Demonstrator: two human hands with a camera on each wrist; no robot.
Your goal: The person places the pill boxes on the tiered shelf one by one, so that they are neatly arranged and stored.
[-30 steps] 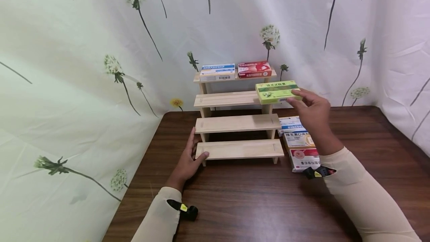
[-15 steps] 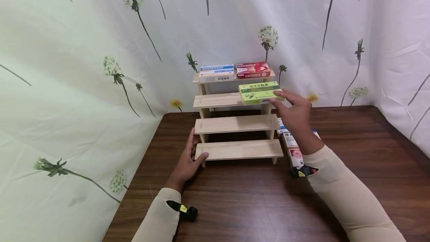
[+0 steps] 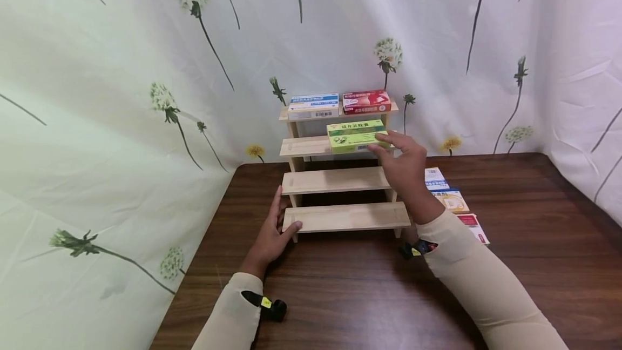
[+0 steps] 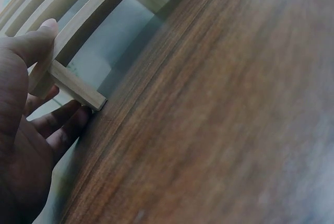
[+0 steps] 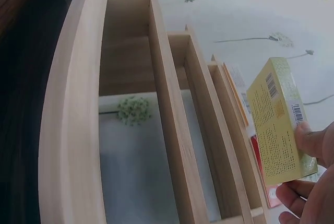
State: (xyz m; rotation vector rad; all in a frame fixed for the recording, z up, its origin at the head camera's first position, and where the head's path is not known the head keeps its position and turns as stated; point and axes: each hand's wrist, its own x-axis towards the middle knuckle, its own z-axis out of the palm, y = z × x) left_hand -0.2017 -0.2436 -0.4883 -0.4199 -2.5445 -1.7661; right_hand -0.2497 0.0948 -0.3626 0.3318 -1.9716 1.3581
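My right hand [image 3: 404, 161] pinches a yellow-green medicine box [image 3: 357, 136] by its right end, thumb at the front and fingers on top. In the head view the box overlaps the second step from the top of a pale wooden stepped shelf [image 3: 345, 217]. The right wrist view shows the medicine box [image 5: 276, 125] tilted and apart from the steps. My left hand [image 3: 269, 234] holds the left end of the lowest step. Its thumb lies on the plank in the left wrist view, with the other fingers beside the shelf's leg [image 4: 78, 85].
On the top step lie a blue-and-white medicine box [image 3: 313, 106] and a red one [image 3: 366, 101]. Right of the shelf, several boxes, including a white-and-orange one [image 3: 452, 200], lie on the dark wood table [image 3: 350, 290], partly behind my right forearm. A flower-print cloth [image 3: 330, 26] hangs behind.
My right hand has carried the yellow-green medicine box leftward along the second step from the top. The left hand has stayed on the shelf.
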